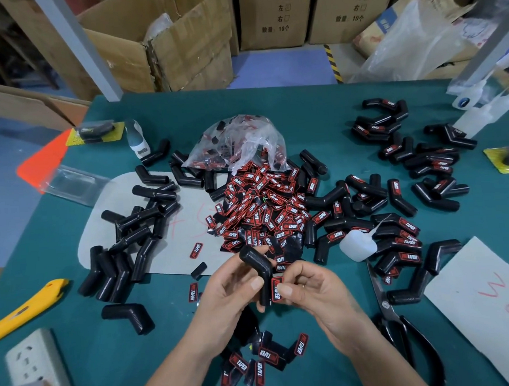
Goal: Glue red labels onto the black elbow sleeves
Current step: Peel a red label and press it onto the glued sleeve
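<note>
Now, step in hand: I am setting a red label [277, 290] against the lower leg of a black elbow sleeve [259, 276], held up above the bench [316, 107] in front of me.
Left hand [232, 294]: curled round the sleeve from the left, thumb lying along its side.
Right hand [310, 290]: fingertips pinching the label and pressing it onto the sleeve.
Progress, as I judge it: far from done; a pile of plain sleeves [131, 228] lies to my left, labelled sleeves [397, 238] to my right, and a heap of loose labels [263, 210] spills from a plastic bag [238, 140] in the middle.
Next move calls for: firm, even pressure so the label follows the curved surface squarely, then a free spot on the right to put the sleeve down.
Glue: whether glue is already under the label I cannot tell; the glue bottle [357, 246] lies just right of my hands.
Edges: scissors [402, 326] lie near my right wrist, a yellow cutter [26, 308] sits by the bench's left edge.
Open room: bare bench shows below my hands, apart from a few stray labels [265, 360].
</note>
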`<state>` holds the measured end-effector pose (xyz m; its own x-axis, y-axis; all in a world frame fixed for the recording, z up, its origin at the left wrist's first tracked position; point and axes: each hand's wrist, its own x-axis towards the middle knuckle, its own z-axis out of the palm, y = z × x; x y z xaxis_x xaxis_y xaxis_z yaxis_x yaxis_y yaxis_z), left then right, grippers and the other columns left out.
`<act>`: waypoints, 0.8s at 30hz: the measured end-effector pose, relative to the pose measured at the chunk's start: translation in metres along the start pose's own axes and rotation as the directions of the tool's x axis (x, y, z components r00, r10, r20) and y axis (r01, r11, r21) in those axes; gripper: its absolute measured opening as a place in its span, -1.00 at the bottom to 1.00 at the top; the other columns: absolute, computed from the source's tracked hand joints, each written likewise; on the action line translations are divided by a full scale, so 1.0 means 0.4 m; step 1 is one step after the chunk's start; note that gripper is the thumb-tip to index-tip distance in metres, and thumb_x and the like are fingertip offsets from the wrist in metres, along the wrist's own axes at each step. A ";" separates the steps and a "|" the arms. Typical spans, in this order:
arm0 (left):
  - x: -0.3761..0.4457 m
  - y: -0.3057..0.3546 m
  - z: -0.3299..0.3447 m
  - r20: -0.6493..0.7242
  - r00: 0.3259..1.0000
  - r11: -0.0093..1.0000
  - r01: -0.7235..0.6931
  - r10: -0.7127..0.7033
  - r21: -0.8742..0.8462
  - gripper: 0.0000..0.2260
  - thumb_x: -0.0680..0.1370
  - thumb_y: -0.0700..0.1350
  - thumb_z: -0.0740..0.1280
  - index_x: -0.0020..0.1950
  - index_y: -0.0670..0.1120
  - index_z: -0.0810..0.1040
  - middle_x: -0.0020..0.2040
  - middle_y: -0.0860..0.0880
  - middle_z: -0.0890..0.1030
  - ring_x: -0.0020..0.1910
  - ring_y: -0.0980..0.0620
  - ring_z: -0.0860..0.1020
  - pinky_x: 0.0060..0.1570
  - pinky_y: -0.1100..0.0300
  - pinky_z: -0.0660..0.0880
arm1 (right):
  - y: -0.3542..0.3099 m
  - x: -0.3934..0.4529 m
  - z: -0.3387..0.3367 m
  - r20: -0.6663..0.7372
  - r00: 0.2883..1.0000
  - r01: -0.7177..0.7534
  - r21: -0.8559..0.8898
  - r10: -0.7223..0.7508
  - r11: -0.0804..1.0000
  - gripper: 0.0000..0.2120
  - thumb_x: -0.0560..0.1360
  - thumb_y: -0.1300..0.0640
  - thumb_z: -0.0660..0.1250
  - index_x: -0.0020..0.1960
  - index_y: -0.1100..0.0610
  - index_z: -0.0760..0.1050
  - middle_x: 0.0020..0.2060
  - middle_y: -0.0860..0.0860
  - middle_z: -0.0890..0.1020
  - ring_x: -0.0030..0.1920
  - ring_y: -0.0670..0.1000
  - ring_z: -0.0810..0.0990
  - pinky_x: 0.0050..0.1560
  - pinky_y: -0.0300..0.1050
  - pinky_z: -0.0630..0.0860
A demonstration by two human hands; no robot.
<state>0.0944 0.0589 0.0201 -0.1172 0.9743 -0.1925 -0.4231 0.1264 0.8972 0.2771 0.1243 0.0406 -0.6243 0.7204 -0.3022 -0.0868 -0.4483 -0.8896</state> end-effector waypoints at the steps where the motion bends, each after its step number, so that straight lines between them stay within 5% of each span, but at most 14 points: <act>1: 0.000 0.000 0.000 -0.005 1.000 1.000 -0.003 0.003 0.008 -0.62 0.53 -0.04 0.47 0.36 0.07 0.65 0.21 -0.09 0.69 -0.04 0.07 0.64 -0.23 0.19 0.55 | 0.000 0.001 0.000 -0.002 1.000 0.004 -0.003 -0.004 1.000 -0.88 0.40 0.01 0.57 -0.19 -0.01 0.65 -0.27 0.02 0.62 -0.21 -0.03 0.54 -0.08 -0.20 0.53; 12: 0.002 -0.009 -0.002 -0.012 1.000 0.998 -0.020 0.021 0.057 -0.56 0.53 0.08 0.56 0.38 0.03 0.64 0.15 -0.07 0.67 -0.07 0.03 0.60 -0.24 0.19 0.54 | 0.003 -0.001 0.002 -0.044 0.999 0.029 -0.067 -0.032 0.997 -0.85 0.37 -0.04 0.58 -0.21 -0.02 0.65 -0.27 0.02 0.63 -0.20 -0.04 0.55 -0.06 -0.20 0.51; 24: 0.002 -0.014 -0.005 -0.025 0.999 0.997 -0.022 0.024 0.076 -0.61 0.54 -0.04 0.49 0.37 0.04 0.64 0.11 -0.07 0.66 -0.06 0.04 0.60 -0.25 0.18 0.54 | 0.007 0.001 0.004 -0.056 0.998 0.030 -0.091 -0.035 0.995 -0.83 0.38 -0.06 0.58 -0.19 -0.02 0.65 -0.24 0.02 0.64 -0.18 -0.02 0.55 -0.06 -0.20 0.51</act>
<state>0.0948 0.0587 0.0140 -0.1502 0.9720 -0.1806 -0.3508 0.1184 0.9289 0.2753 0.1226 0.0383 -0.5762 0.7642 -0.2898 -0.0340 -0.3767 -0.9257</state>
